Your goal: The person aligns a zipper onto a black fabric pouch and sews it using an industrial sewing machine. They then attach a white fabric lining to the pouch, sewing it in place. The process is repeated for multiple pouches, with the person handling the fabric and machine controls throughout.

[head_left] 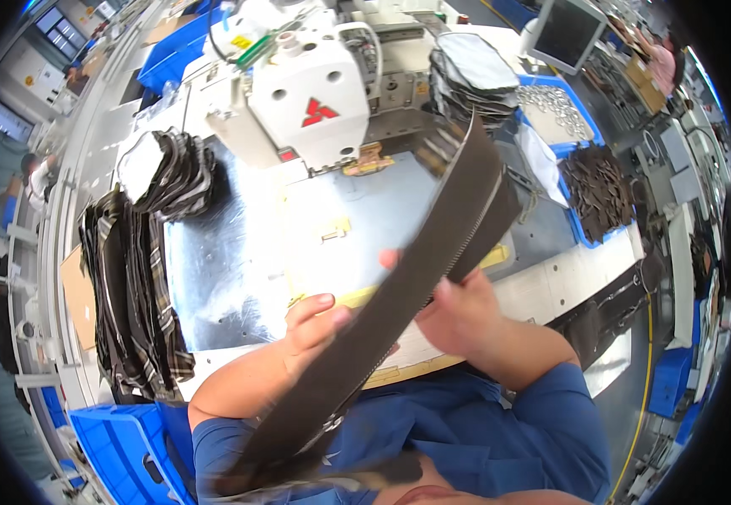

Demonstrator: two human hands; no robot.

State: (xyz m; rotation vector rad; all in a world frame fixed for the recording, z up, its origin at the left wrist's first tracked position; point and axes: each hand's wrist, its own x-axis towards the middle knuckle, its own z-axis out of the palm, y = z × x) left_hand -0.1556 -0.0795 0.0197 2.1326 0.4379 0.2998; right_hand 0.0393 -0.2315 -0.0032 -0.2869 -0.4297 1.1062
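Note:
A long dark brown fabric strip with a metal zipper (pixel 399 286) slants across the middle, close to me, its lower end blurred. My right hand (pixel 462 320) grips it near the middle, thumb on the zipper edge, other fingers mostly behind the cloth. A zipper pull (pixel 332 422) hangs near the lower end. My left hand (pixel 311 330) is at the strip's left edge, fingers loosely bent and apart; the cloth hides part of it. Beyond both hands stands a white industrial sewing machine (pixel 306 93) over a metal plate (pixel 239 278) with a yellow-edged clear template (pixel 357 198).
Left of the machine lie a stack of dark padded pieces (pixel 184 177) and a pile of folded plaid-lined cloth (pixel 134 286). At right, blue trays hold metal rings (pixel 555 109) and brown fabric tabs (pixel 597 189). Another stack (pixel 470 76) stands behind. A blue crate (pixel 121 446) is at lower left.

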